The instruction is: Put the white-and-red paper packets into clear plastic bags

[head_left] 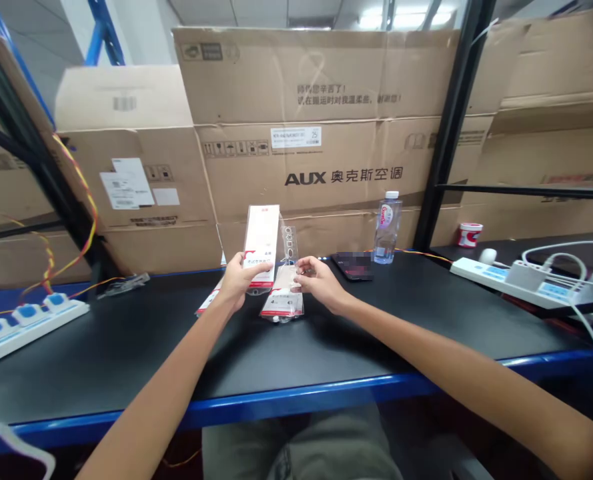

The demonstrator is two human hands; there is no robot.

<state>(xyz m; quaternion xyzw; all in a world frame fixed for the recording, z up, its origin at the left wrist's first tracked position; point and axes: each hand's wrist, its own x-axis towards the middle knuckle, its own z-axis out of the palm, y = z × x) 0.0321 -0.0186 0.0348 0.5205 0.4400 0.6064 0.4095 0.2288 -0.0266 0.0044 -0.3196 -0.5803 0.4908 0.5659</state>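
- Black-topped workbench (126, 353) with a blue front edge, and stacked AUX air-conditioner cartons (301, 133) behind it.
- Left hand (241, 280) closed around the lower part of a white-and-red packet (261, 237), thumb across its face. The packet stands nearly upright, its long axis leaning slightly right, top end pointing up and away from the person.
- Right hand (321, 283) just right of that packet, fingertips (300, 277) pinching the top of a clear-wrapped second packet (282, 305), whose long axis runs roughly away from the person.
- Just left of the held packet, a third packet (207, 300) lies partly hidden.
- Right of it, a smartphone (351, 267) lies flat, then a water bottle (387, 228) stands upright.
- Well apart on either side: a left power strip (26, 327) and a right power strip (531, 283).
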